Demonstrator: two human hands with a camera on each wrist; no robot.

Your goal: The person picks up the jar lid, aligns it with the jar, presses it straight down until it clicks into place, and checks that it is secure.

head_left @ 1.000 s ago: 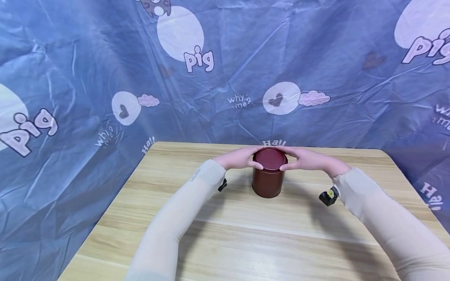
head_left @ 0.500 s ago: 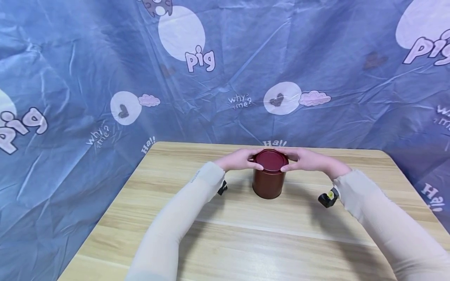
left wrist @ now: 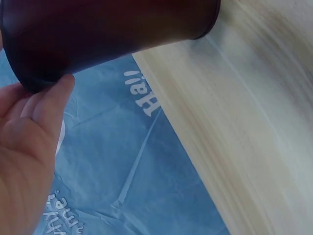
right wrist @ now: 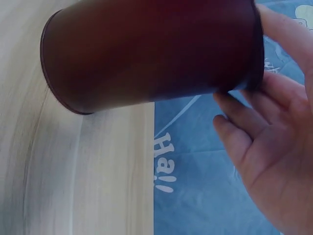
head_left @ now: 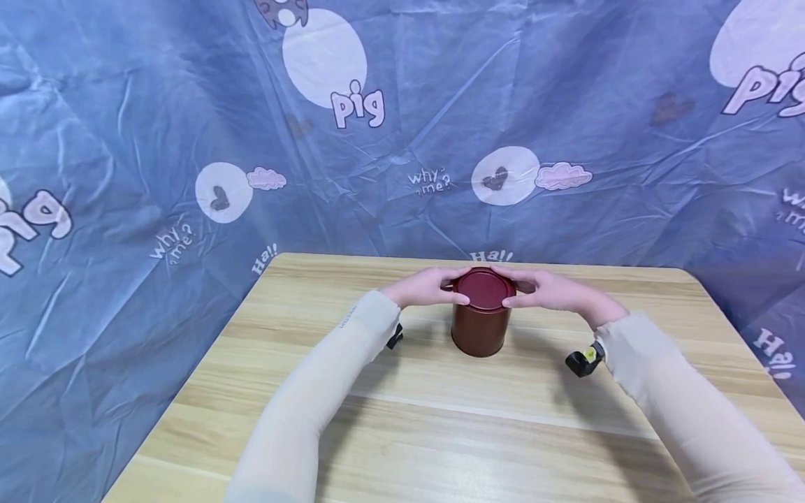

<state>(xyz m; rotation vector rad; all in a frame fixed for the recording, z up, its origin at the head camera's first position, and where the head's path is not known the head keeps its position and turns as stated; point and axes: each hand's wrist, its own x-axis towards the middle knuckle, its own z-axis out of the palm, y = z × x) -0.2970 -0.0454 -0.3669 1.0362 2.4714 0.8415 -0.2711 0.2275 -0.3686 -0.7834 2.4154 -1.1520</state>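
Observation:
A dark red cylindrical canister (head_left: 480, 332) stands upright towards the far side of the wooden table. Its round lid (head_left: 483, 289) faces up and is seated on top. From the left, my left hand (head_left: 429, 287) grips the upper rim, thumb at the near side and fingers reaching round the back. My right hand (head_left: 546, 290) holds the rim from the right in the same way. Both wrist views show the canister's smooth side, with fingertips (left wrist: 66, 85) of the left hand and fingers (right wrist: 234, 110) of the right hand at its top edge.
The pale wooden table (head_left: 402, 440) ends a little behind the canister. A blue printed cloth (head_left: 390, 209) hangs behind and along the left. Small black devices (head_left: 585, 360) sit at both wrists.
Both hands stay on the canister's rim. My fingers at the back have eased slightly nearer, showing more of the lid's far edge. The right wrist has dipped a little.

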